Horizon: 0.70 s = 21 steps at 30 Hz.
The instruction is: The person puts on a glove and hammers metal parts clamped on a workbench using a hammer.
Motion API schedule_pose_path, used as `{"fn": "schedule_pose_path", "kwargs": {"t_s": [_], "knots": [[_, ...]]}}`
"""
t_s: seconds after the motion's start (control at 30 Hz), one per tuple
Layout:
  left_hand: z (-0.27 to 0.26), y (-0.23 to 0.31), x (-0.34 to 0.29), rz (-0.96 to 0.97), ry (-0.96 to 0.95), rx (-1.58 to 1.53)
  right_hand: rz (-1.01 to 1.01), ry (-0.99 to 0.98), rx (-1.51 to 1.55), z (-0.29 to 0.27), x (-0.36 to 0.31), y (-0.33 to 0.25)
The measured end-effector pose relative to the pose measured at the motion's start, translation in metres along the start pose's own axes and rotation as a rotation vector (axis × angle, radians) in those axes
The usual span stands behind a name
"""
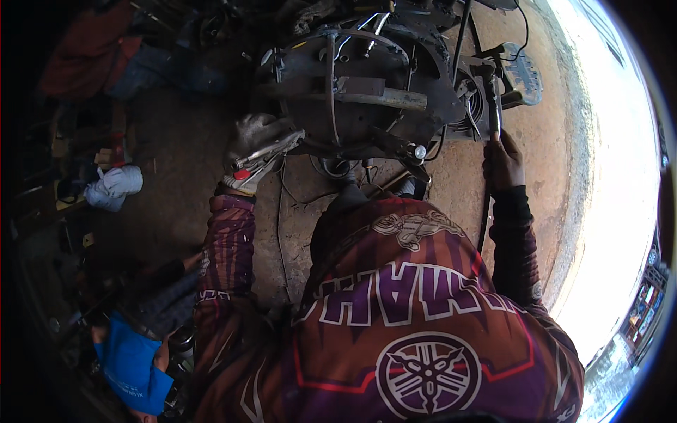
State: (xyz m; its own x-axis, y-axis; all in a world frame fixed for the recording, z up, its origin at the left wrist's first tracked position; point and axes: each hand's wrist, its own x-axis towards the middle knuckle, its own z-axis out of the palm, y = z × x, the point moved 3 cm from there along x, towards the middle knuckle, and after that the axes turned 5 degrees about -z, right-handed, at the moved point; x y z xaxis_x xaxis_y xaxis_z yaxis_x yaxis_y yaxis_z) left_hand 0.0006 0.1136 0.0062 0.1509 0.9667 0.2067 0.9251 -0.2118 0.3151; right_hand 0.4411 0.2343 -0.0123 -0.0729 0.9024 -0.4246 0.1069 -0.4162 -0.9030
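Observation:
My left hand (245, 146), in a grey-white work glove, is closed around silver locking pliers (271, 149) with a red part near the grip. The pliers' front end reaches the near left edge of a dark metal assembly (303, 106) with curved bars; whether they clamp it I cannot tell. My bare right hand (505, 161) is wrapped round the handle of what looks like a hammer (496, 106), held upright in the picture at the assembly's right side. The dark head lies over a plate with a round coiled part (474, 106).
Spanners (377, 32) lie on top of the assembly, beside a metal tube (395, 99). A cable (283, 233) runs along the floor. A person in a blue shirt (134, 366) is at lower left; another in red clothing (92, 56) is at upper left, near a white cloth bundle (113, 187).

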Motion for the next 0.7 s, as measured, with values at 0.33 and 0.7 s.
{"fn": "schedule_pose_path", "kwargs": {"t_s": [0.33, 0.7], "knots": [[-0.006, -0.011, 0.035, 0.305, -0.249, 0.058, 0.058, 0.219, 0.009, 0.011, -0.038, 0.011], [0.018, -0.026, 0.014, 0.22, -0.116, -0.064, 0.014, 0.219, 0.065, 0.015, -0.054, 0.023]]}}
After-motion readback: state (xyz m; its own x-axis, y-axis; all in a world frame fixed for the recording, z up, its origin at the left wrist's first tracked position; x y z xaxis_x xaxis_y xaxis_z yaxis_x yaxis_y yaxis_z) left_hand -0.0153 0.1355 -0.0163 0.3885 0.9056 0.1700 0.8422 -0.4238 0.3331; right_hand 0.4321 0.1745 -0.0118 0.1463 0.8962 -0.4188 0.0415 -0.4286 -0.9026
